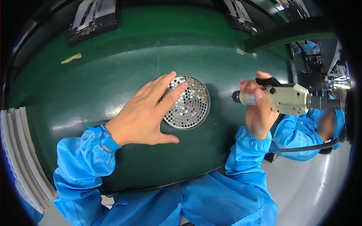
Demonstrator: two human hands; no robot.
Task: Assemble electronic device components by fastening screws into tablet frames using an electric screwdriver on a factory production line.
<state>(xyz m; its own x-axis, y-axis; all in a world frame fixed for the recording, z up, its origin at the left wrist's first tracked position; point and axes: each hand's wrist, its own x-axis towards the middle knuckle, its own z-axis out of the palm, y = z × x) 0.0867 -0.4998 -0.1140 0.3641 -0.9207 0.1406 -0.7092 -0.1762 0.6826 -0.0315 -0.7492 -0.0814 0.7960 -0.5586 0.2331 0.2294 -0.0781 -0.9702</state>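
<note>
Fingers spread, my left hand [145,113] reaches over the left side of a round metal tray [208,109]. The tray has many small holes across its face. A heap of small screws [196,89] lies in its upper right part; my left fingertips are over the tray's top edge, beside the heap. I cannot tell whether they touch it. To the right, my right hand [260,113] is wrapped round the front of a pale power screwdriver [290,98] with a black lever. The tool lies sideways, its black nose pointing left toward the tray.
A green mat [113,64] covers the table. Black fixtures stand at the back left [94,19] and back right [239,15]. A yellowish strip [71,58] lies far left. A stack of pale boards [22,150] is at the left edge. At right sits another person in blue [298,132].
</note>
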